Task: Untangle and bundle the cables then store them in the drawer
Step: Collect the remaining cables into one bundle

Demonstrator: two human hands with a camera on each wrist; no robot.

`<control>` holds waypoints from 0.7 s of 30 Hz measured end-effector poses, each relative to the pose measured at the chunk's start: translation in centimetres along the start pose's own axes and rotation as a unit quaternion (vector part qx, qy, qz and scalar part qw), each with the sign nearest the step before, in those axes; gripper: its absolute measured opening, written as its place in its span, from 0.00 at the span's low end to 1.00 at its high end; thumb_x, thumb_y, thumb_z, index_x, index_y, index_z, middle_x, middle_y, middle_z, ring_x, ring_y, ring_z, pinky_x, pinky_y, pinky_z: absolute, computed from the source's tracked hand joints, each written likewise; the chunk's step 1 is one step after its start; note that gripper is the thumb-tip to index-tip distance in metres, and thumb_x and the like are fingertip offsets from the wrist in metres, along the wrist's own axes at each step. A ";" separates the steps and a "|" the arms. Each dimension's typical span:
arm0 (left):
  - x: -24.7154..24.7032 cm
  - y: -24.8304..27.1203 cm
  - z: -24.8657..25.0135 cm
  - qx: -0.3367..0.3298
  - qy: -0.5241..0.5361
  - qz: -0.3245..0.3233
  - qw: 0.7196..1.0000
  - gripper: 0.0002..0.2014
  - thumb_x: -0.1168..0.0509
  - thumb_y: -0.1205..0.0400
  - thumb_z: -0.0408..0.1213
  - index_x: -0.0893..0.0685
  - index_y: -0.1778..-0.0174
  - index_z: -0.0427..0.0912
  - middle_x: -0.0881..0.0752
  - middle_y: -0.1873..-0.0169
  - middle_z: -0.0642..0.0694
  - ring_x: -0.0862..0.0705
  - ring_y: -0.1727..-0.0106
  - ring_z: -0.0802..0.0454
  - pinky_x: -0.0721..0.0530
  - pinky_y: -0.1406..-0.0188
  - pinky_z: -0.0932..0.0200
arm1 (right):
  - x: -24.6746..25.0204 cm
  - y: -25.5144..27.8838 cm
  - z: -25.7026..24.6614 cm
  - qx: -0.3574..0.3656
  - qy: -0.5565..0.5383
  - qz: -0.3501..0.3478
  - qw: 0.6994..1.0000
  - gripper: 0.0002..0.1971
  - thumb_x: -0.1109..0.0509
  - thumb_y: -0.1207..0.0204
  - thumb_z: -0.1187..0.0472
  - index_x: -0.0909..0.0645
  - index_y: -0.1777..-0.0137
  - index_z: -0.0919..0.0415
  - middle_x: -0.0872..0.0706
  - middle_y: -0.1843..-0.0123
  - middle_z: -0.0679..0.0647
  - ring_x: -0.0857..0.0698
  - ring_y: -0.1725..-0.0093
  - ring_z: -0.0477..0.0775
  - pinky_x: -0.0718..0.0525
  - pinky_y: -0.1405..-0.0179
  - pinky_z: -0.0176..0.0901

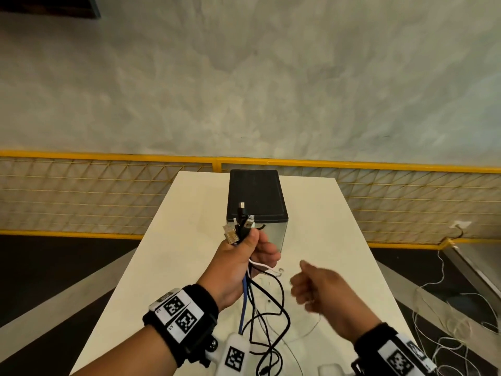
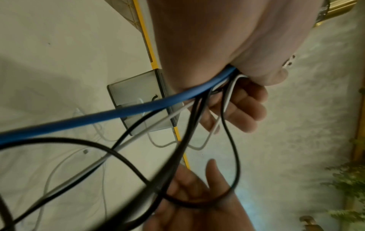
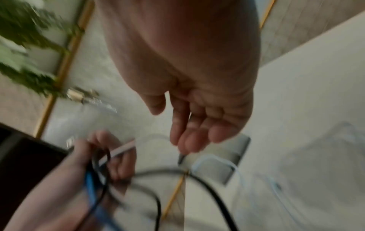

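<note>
My left hand (image 1: pixel 256 246) is raised over the white table (image 1: pixel 189 240) and grips a bunch of cables just below their plugs (image 1: pixel 240 225), which stick up out of the fist. A blue cable (image 1: pixel 244 302), black cables (image 1: pixel 280 299) and a white one hang from it in loops toward the near edge. In the left wrist view the same hand (image 2: pixel 239 103) is wrapped round the blue cable (image 2: pixel 118 112). My right hand (image 1: pixel 302 280) hovers just right of the hanging loops, fingers relaxed, holding nothing (image 3: pixel 189 140). The small drawer unit (image 1: pixel 257 196), black top and silver front, stands behind the left hand.
A thin white cable (image 1: pixel 273 271) lies on the table by the drawer unit. A yellow-framed mesh fence (image 1: pixel 108 191) runs behind the table. Loose thin white wires (image 1: pixel 447 321) lie on the floor at the right. The table is narrow, with dark floor on both sides.
</note>
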State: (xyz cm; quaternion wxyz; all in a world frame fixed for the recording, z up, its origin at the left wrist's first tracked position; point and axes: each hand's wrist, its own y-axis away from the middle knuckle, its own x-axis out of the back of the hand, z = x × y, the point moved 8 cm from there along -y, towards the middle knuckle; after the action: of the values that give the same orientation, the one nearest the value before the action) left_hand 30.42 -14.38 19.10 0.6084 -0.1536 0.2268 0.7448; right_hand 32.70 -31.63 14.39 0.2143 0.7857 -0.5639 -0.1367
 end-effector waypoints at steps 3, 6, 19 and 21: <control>-0.1 0.5 -0.3 0.010 -0.022 -0.003 1.000 0.16 0.37 0.21 0.48 0.17 0.63 0.36 0.16 0.75 0.41 0.14 0.74 0.45 0.12 0.60 0.45 | -4.3 0.7 3.0 -0.106 -0.041 -0.135 0.984 0.30 0.44 0.20 0.35 0.13 0.56 0.61 0.09 0.56 0.59 0.16 0.61 0.54 0.26 0.62 0.45; 0.4 0.9 -1.0 0.027 -0.078 -0.006 0.997 0.17 0.36 0.20 0.49 0.19 0.64 0.37 0.25 0.80 0.44 0.27 0.83 0.52 0.22 0.73 0.57 | -6.6 0.3 1.6 -0.112 -0.224 -0.143 0.958 0.16 0.34 0.26 0.44 0.18 0.63 0.56 0.10 0.58 0.56 0.15 0.59 0.53 0.25 0.54 0.49; 9.5 4.5 -4.6 0.187 -0.380 0.001 0.906 0.08 0.30 0.20 0.40 0.16 0.61 0.40 0.22 0.77 0.47 0.36 0.81 0.55 0.39 0.80 0.63 | -2.6 -4.5 0.3 -0.109 -0.437 0.027 0.893 0.18 0.43 0.14 0.50 0.27 0.65 0.55 0.30 0.79 0.48 0.33 0.74 0.49 0.33 0.69 0.41; 8.1 3.9 -3.5 0.128 -0.340 0.030 0.931 0.06 0.31 0.18 0.38 0.16 0.60 0.42 0.22 0.76 0.49 0.35 0.80 0.56 0.37 0.80 0.63 | -4.1 -4.1 0.9 -0.114 -0.383 0.007 0.917 0.17 0.44 0.13 0.51 0.24 0.61 0.56 0.26 0.78 0.50 0.30 0.74 0.50 0.31 0.69 0.42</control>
State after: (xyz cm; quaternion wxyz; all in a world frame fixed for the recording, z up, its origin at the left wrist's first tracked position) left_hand 24.72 -10.03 12.56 0.6414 0.1950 0.1043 0.7347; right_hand 34.38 -26.84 11.53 0.0711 0.6398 -0.5886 -0.4891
